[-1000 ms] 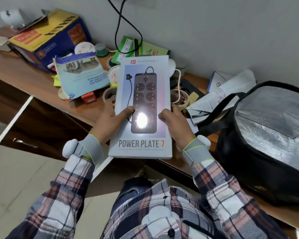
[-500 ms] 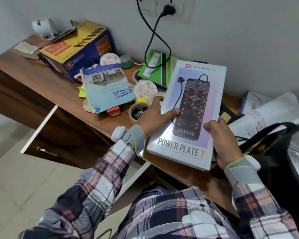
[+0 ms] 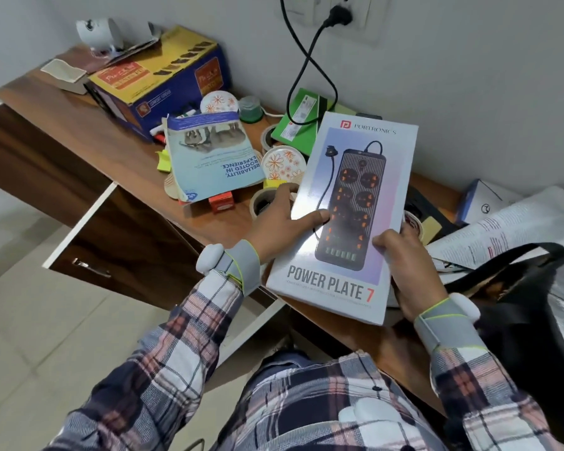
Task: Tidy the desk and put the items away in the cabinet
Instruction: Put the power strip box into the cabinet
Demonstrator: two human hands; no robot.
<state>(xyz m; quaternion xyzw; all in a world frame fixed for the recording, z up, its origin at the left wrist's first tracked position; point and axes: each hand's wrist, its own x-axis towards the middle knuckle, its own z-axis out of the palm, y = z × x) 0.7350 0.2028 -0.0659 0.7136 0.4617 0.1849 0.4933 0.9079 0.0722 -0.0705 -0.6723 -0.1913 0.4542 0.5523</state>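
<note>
Hands grip your white power strip box (image 3: 345, 219) above the desk (image 3: 118, 148); your left hand (image 3: 280, 222) clamps its left edge, thumb on top; right hand (image 3: 404, 265) clamps the right edge, fingers curled behind.

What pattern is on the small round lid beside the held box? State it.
White with orange flowers; head view shows it.

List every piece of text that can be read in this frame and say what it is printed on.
"PORTRONICS": top of the white power strip box, held by the left hand and right hand.
"POWER PLATE 7": bottom of the same box.
"RELIABILITY, ROOTED IN EXPERIENCE.": blue booklet, upside down to the camera.
Blue and yellow carton: lettering too blurred.
Green packet label and open paper manual: too small.
</note>
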